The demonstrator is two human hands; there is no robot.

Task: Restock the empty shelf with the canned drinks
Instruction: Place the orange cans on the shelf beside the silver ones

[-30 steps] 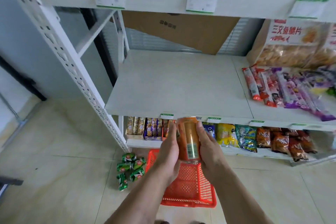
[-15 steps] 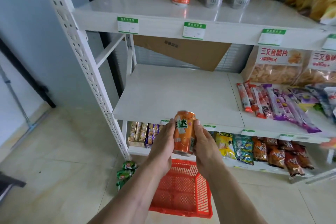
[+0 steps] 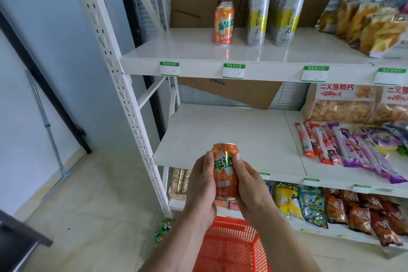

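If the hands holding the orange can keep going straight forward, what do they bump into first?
Probably nothing at first: beyond both hands and the orange can lies the bare middle shelf, then the cardboard behind. Depth is unclear.

Head view, forward-down at nearby shelves (image 3: 242, 66)

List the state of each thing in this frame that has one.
Held orange can: upright, gripped by both hands.
Left hand: curled round the can.
Right hand: curled round the can.
Middle shelf: left section bare.
Orange cans on top shelf: standing upright.
Red basket: on the floor.
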